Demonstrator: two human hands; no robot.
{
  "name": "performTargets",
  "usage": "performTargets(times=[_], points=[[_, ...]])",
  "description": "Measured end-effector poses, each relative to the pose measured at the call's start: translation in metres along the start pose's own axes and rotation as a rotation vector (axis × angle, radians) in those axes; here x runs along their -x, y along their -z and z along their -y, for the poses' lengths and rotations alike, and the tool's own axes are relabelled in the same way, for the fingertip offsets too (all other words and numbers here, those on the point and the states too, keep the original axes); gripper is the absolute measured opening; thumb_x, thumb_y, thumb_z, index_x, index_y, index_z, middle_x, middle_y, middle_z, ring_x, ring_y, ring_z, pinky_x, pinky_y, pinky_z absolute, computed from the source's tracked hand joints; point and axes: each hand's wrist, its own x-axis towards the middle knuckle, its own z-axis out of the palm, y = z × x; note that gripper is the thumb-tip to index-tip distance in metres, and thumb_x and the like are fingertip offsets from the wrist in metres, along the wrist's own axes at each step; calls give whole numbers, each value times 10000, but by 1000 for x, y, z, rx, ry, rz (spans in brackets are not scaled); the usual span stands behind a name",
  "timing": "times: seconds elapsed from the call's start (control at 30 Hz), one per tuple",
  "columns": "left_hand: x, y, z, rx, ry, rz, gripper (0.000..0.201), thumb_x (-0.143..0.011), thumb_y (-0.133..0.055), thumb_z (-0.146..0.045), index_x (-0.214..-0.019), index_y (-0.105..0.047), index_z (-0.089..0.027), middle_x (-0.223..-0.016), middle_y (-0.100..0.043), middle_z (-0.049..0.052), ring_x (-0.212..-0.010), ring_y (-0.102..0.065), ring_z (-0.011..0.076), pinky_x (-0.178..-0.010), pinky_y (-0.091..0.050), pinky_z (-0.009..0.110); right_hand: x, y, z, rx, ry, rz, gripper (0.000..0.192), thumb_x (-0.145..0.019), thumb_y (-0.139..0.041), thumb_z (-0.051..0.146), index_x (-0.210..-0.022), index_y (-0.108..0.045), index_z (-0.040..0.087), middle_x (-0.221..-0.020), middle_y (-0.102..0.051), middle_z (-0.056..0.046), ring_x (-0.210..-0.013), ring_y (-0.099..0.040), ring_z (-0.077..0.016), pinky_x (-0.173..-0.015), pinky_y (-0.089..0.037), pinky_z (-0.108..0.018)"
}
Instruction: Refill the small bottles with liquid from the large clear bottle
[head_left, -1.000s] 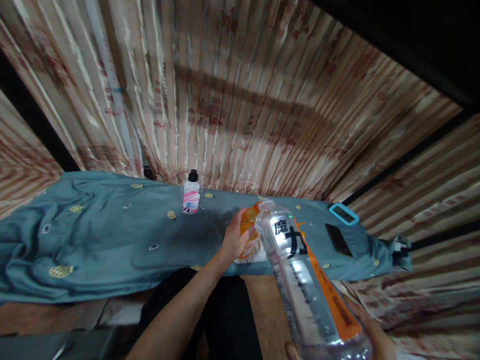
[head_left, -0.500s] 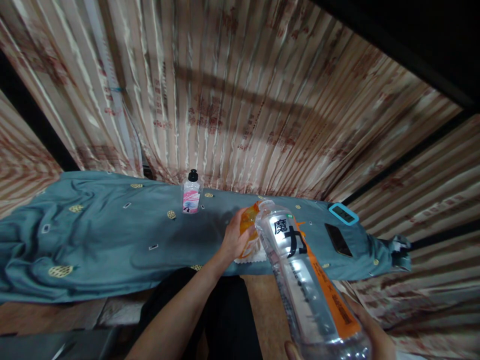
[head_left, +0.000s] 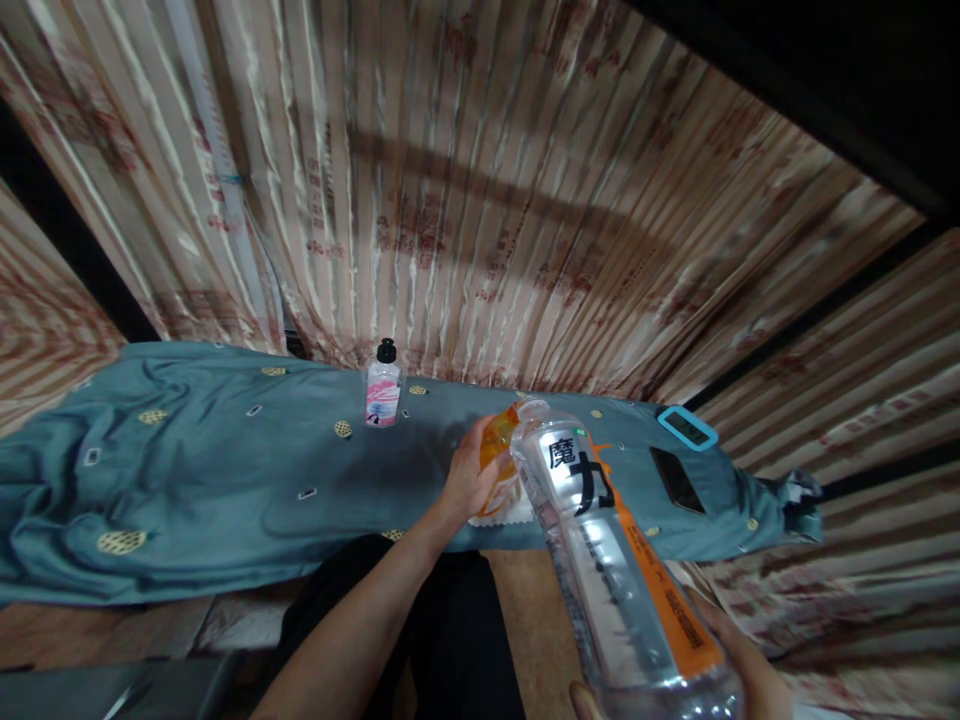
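The right hand point(head_left: 739, 668), at the bottom right of the frame, is wrapped around the fat end of a big clear bottle point(head_left: 607, 560) with an orange label. The bottle is tipped forward. Its open top sits right by a small orange cup point(head_left: 498, 450) near the middle of the frame. The left hand point(head_left: 466, 482) is curled around that cup and holds it on a white cloth point(head_left: 517, 512) on the table point(head_left: 187, 480). The table has a blue cover on it.

Further back on the table stands a small bottle with a pink label point(head_left: 382, 390) and a black cap. At the right end lie a dark phone point(head_left: 676, 480) and a small thing with a light blue frame point(head_left: 688, 427).

I cannot tell if any water is coming out.

The big bottle is heavy and the cup is small. If the bottle tips too far, water could rush out, fill the cup too fast and run over the left hand and the cover. The phone is near, so a spill could reach it. If the left hand lets go a little, the cup could fall over.
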Motion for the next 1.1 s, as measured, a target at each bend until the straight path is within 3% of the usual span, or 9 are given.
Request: performTargets(times=[0.2, 0.4, 0.73, 0.87, 0.97, 1.1], points=[[0, 0, 2, -8, -4, -5, 470, -816, -644, -268, -1269, -528, -221, -1231, -666, 82, -1143, -621, 257, -1045, -459, 432, 6, 3, 23, 9, -78, 109, 523, -696, -716, 581, -1074, -660, 224, -1011, -687, -84, -936, -673, -298, -791, -574, -432], [0, 0, 3, -5, -10, -4, 477, -811, -650, -280, -1269, -527, -222, -1218, -668, 85, -1130, -621, 264, -1034, -459, 438, 2, 6, 24, -12, -88, 101, 383, -757, -683, 568, -936, -684, 229, -989, -686, -55, -983, -656, -275, -819, -570, -388], [0, 0, 2, -17, -30, -1, 466, -825, -633, -272, -1274, -524, -210, -1240, -661, 94, -1151, -620, 260, -1050, -459, 438, 11, 2, -35, -67, -93, -52, 362, -760, -665, 566, -878, -705, 226, -840, -691, -55, -839, -678, -254, -658, -568, -352], [0, 0, -1, -19, -18, 5, 473, -821, -631, -257, -1278, -520, -205, -1246, -660, 95, -1153, -616, 261, -1051, -455, 443, 7, 6, -61, -114, -131, -57, 333, -812, -623, 536, -917, -708, 232, -839, -702, -56, -730, -671, -231, -591, -540, -342], [1, 0, -2, -16, -12, 8, 469, -820, -624, -247, -1276, -522, -208, -1236, -664, 93, -1144, -618, 259, -1046, -455, 443, -4, 7, -77, -144, -153, -47, 314, -858, -563, 525, -820, -683, 238, -720, -680, -36, -625, -651, -205, -477, -491, -308], [2, 0, -4, -11, -13, 17, 466, -811, -625, -245, -1266, -530, -221, -1222, -671, 85, -1133, -624, 262, -1036, -458, 440, -9, 6, -81, -178, -195, -6, 345, -869, -531, 547, -752, -651, 246, -584, -629, -1, -525, -631, -187, -418, -475, -299]])
